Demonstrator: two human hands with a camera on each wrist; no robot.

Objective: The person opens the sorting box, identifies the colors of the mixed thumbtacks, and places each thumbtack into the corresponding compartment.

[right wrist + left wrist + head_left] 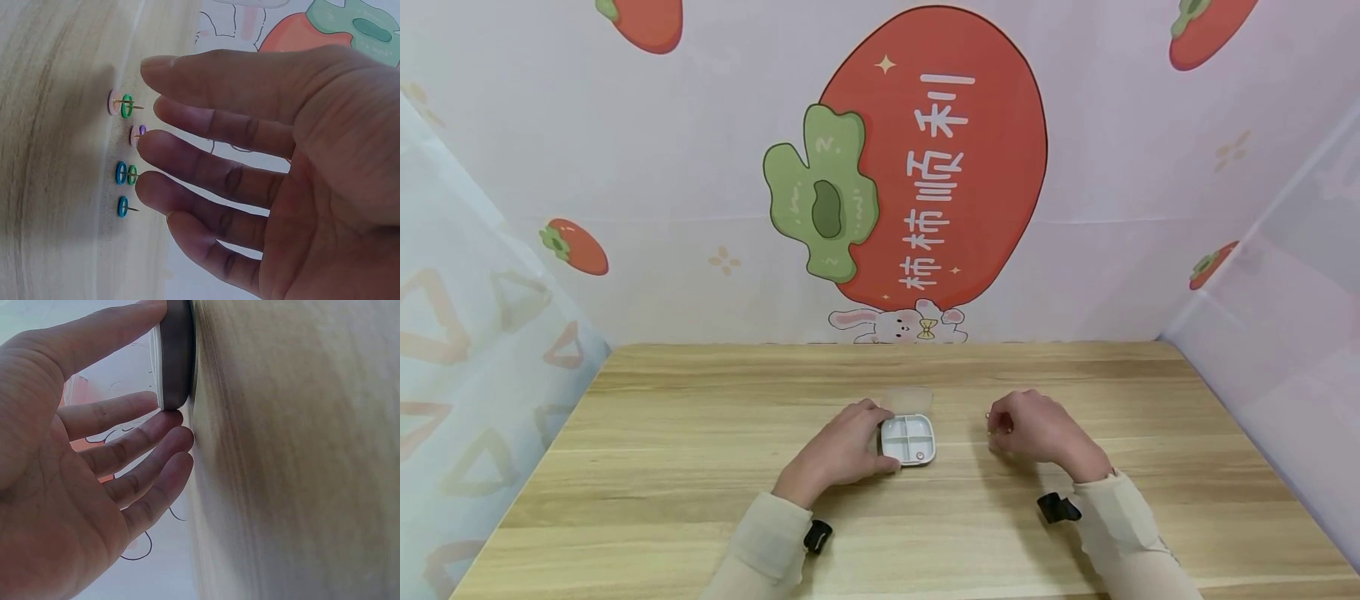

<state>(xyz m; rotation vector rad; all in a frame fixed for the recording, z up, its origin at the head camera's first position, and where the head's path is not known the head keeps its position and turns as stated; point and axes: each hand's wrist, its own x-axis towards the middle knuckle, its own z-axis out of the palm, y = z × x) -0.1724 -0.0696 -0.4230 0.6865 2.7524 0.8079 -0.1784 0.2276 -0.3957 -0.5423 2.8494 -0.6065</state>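
A small white box with four compartments, divided by a cross, lies on the table with its see-through lid folded back. In its front right compartment sits a small round reddish-rimmed piece. My left hand holds the box by its left side, thumb at the front edge and index finger at the back; the left wrist view shows its dark side wall. Over several thumbtacks in blue, green, pink and purple hovers my right hand, fingers slightly bent and nothing visible between thumb and fingertips.
The wooden table runs back to a printed cloth with a large persimmon on it. Cloth walls also stand at left and right. The thumbtacks lie points up, right of the box.
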